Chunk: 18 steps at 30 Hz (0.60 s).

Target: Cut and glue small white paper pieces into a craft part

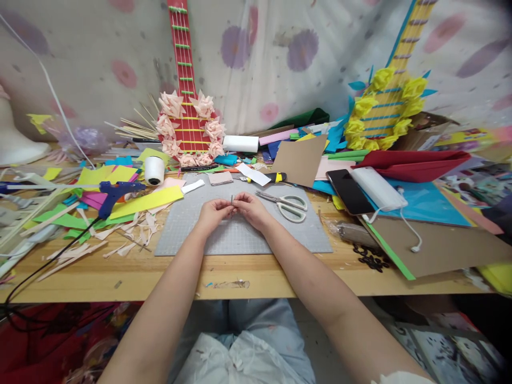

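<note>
Over the grey cutting mat (240, 242), my left hand (216, 213) and my right hand (250, 208) meet with fingertips pinched together. Between them a small thin dark strip (232, 199) pokes up; its kind is too small to make out. Scissors with pale green handles (291, 207) lie beside my right hand on the mat. Behind the hands are a small pinkish stack of card pieces (221, 178), a white paper strip (253, 174) and a yellow-and-black utility knife (276, 177).
At the back stand a red paper guitar with pink flowers (190, 130) and a yellow one with yellow flowers (382, 114). A blue glue gun (116, 194) and paper scraps lie left. To the right are a phone (350, 191), a white power bank (378, 188) and brown cardboard (440, 242).
</note>
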Tool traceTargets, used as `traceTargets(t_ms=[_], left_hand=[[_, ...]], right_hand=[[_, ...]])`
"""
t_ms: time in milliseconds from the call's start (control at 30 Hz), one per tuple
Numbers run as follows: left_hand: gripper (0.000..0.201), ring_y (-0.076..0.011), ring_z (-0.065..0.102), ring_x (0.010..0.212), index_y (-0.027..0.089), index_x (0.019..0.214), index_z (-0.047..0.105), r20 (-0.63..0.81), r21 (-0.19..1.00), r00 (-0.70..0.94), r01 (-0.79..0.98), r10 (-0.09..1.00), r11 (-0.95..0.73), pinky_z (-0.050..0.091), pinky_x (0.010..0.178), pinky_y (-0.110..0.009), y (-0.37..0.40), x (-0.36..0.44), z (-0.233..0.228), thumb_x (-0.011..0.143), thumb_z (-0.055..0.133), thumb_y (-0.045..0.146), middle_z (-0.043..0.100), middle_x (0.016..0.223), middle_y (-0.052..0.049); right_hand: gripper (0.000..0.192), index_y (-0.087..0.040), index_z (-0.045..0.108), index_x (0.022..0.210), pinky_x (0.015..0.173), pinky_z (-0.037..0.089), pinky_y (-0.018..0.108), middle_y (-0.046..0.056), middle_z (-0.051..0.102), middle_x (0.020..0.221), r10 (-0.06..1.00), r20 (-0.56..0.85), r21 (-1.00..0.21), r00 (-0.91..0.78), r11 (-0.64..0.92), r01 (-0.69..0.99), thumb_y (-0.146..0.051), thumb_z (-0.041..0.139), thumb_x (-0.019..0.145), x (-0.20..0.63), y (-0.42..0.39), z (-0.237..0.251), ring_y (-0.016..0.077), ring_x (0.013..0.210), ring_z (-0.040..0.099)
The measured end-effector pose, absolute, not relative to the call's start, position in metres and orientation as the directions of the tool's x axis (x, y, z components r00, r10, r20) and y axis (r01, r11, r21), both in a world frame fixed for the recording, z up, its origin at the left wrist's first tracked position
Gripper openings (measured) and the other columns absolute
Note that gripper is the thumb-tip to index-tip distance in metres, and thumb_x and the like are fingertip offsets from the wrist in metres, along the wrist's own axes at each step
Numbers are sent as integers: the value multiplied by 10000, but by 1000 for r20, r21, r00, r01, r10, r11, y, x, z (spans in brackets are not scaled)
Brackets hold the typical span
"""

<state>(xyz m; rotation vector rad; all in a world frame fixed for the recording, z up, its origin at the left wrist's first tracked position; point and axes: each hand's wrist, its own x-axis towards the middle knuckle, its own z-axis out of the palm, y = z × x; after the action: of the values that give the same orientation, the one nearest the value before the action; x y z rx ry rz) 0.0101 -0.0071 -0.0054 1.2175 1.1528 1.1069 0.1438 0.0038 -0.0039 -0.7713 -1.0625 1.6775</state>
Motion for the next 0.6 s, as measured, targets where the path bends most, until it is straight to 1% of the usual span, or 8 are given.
traceTargets(t_ms=[100,233,333,400,467,533,600], left_hand=[[361,-107,535,532,127,723,640,-34,999,115,12,993,32,420,588,-261,-6,10,-7,496,729,394,636,623,-29],[364,-101,533,526,128,745,630,-27,1000,117,-10,993,28,424,589,-259,-6,9,-7,506,728,385,631,625,-20],[371,-99,535,523,128,733,610,-35,998,110,-47,993,40,426,590,-260,-7,10,-5,490,737,378,625,617,-15],[378,-105,547,542,128,731,598,-35,997,104,-70,994,42,433,612,-269,-9,10,-3,481,743,370,634,638,-21],[385,-115,566,579,126,740,590,-34,995,100,-90,994,43,440,644,-280,-10,11,-1,477,747,360,648,675,-34],[386,-120,576,599,125,742,587,-36,994,100,-99,994,46,442,660,-287,-10,11,-1,476,749,354,654,690,-41],[379,-117,572,584,126,736,593,-36,995,101,-91,994,45,442,649,-282,-10,10,-1,476,748,355,651,670,-36]], right_hand=[[312,-168,455,661,576,408,236,-58,518,580,946,-31,-895,-324,-171,-412,-283,709,522,144,4,-4,70,528,499],[333,-168,447,637,474,331,188,-64,500,550,983,-42,-894,-176,-116,-432,-291,722,497,139,7,-7,46,484,439],[334,-175,432,646,419,281,181,-51,531,571,985,-70,-879,-157,-136,-457,-296,712,510,137,7,-8,40,452,403],[333,-179,421,653,431,316,186,-33,569,618,977,-104,-850,-184,-184,-493,-285,707,519,137,7,-7,40,455,410],[326,-179,418,655,483,382,198,-25,584,640,971,-116,-826,-210,-212,-522,-269,704,529,138,6,-6,46,480,444],[315,-179,423,658,525,421,212,-32,573,620,966,-105,-823,-235,-217,-524,-270,701,540,139,5,-5,53,498,473],[303,-177,448,673,518,428,215,-47,550,587,964,-96,-844,-249,-212,-493,-286,701,546,139,5,-5,55,484,475]])
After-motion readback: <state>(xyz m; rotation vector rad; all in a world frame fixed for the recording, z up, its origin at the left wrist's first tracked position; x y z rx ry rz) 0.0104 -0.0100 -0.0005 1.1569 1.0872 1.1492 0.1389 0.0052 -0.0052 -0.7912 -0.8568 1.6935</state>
